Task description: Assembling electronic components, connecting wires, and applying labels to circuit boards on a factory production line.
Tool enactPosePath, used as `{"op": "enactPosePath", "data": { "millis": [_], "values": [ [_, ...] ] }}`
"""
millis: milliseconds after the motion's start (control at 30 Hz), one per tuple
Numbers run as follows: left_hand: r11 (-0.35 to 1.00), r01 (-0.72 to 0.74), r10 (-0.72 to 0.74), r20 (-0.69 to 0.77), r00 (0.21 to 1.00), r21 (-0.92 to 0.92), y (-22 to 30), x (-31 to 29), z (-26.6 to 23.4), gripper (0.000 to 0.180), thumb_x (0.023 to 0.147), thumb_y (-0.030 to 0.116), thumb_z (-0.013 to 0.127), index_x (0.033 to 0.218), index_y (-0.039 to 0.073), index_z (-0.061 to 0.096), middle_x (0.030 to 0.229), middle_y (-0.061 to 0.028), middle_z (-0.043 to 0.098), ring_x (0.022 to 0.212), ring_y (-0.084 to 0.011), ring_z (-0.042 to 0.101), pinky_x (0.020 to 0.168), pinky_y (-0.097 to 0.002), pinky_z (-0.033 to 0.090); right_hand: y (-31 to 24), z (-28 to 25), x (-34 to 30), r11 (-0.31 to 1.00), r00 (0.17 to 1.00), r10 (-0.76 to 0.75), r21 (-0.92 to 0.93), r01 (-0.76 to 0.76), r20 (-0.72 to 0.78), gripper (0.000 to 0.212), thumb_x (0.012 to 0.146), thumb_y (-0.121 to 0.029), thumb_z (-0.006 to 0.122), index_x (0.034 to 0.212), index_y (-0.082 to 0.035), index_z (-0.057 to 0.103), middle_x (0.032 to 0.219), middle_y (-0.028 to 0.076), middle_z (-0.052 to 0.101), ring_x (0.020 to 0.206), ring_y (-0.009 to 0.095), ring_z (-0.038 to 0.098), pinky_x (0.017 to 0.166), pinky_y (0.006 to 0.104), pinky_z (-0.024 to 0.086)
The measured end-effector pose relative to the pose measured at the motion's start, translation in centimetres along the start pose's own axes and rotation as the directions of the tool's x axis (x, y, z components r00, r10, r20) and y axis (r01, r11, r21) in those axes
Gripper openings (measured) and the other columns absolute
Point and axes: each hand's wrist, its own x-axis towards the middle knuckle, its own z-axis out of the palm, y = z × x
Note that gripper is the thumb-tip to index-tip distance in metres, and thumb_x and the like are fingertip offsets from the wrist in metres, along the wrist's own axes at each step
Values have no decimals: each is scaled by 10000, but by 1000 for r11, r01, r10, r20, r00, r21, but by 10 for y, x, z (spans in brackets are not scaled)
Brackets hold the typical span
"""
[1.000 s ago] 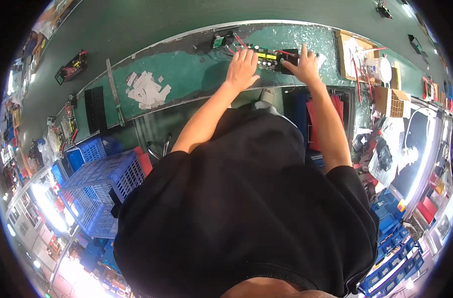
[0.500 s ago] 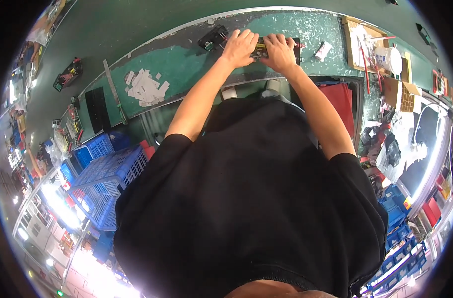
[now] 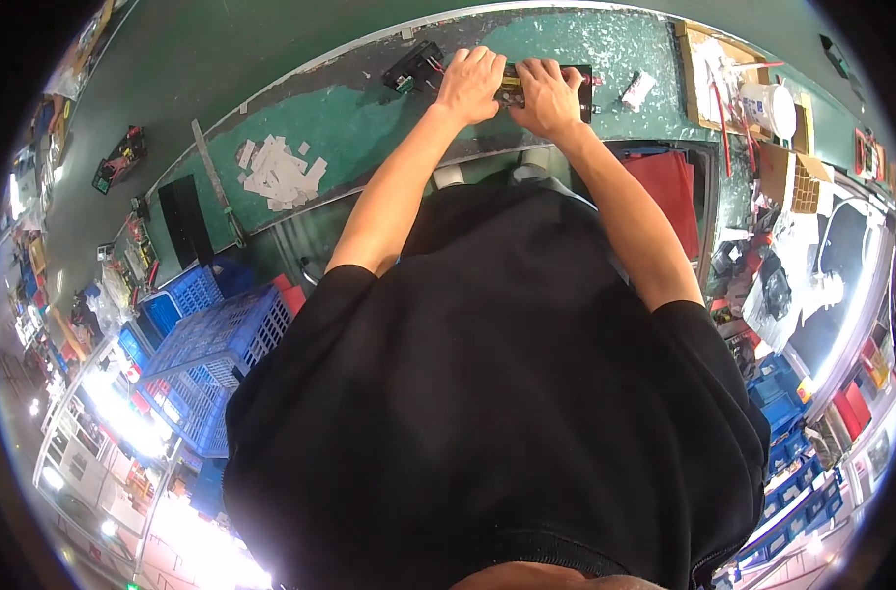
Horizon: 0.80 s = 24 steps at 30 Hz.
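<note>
1. Green and worn, the flat workbench top (image 3: pixel 369 128) runs across the upper part of what we see, its paint scraped away in pale patches near the far edge.
2. We see the left hand (image 3: pixel 470 84) lying palm down on the small black and yellow electronic board (image 3: pixel 538 87), fingers curled over its left end; whether they pinch it or only press on it, we cannot tell.
3. We see the right hand (image 3: pixel 546 96) just beside the left one, also palm down on the same board, fingers bent over its middle; its grip is hidden too.
4. That board sits on the bench near its far edge, directly ahead of the person, with only its black right end showing past the right hand.
5. Just left of the left hand we find a small black box-shaped module with red wires (image 3: pixel 414 67), resting on the bench.
6. Right of the board lies a small white oblong piece (image 3: pixel 637 89), apart from both hands.
7. Further left on the bench we note a scatter of white paper scraps (image 3: pixel 279 172).
8. At the right end we see a white cylindrical tub (image 3: pixel 770 106) on a brown cardboard sheet (image 3: pixel 715 84).
9. Below the bench on the left stands a blue plastic lattice crate (image 3: pixel 215 344).
</note>
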Motion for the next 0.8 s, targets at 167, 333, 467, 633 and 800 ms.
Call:
{"op": "enactPosePath", "data": {
  "millis": [167, 333, 467, 633, 800],
  "values": [
    [999, -35, 38, -70, 997, 39, -3, -3, 2, 535, 599, 291, 779, 1011, 49, 539, 954, -76, 574, 1007, -224, 523, 826, -359, 392, -3, 0, 0, 1000, 1000, 17, -14, -17, 2, 623, 651, -313, 714, 1217, -120, 539, 1211, 7, 552, 1157, 202, 481, 927, 499, 331],
    [999, -20, 21, -45, 999, 26, -2, -1, 1, 581, 591, 253, 764, 1082, 35, 541, 991, -79, 576, 1045, -227, 523, 850, -362, 394, 2, 10, 0, 1000, 989, -15, -26, 11, -149, 537, 627, -340, 708, 1101, -135, 559, 1094, -8, 551, 1100, 187, 486, 894, 495, 348],
    [1000, 5, -5, -38, 999, 0, -3, -3, 1, 624, 572, 203, 747, 1135, 30, 541, 1031, -82, 577, 1078, -232, 526, 874, -367, 395, 0, 10, 2, 1000, 989, -9, -3, 9, -146, 566, 636, -305, 702, 1149, -118, 557, 1111, -3, 550, 1104, 189, 482, 899, 503, 349],
    [1000, 13, -13, -21, 1000, 11, -1, -2, -1, 643, 585, 244, 778, 1145, 37, 538, 1026, -80, 576, 1080, -233, 525, 877, -368, 393, 9, 9, -5, 998, 989, -68, -12, 67, -130, 629, 649, -268, 697, 1229, -97, 521, 1170, 13, 531, 1131, 197, 475, 919, 516, 344],
    [998, -27, 31, -70, 997, 55, -4, -2, 3, 590, 604, 343, 808, 1040, 59, 530, 967, -66, 572, 1021, -217, 525, 844, -365, 394, 10, 8, -5, 996, 992, -91, -6, 91, -88, 658, 662, -240, 694, 1270, -93, 490, 1205, 15, 513, 1162, 199, 461, 936, 530, 342]
  ]
}}
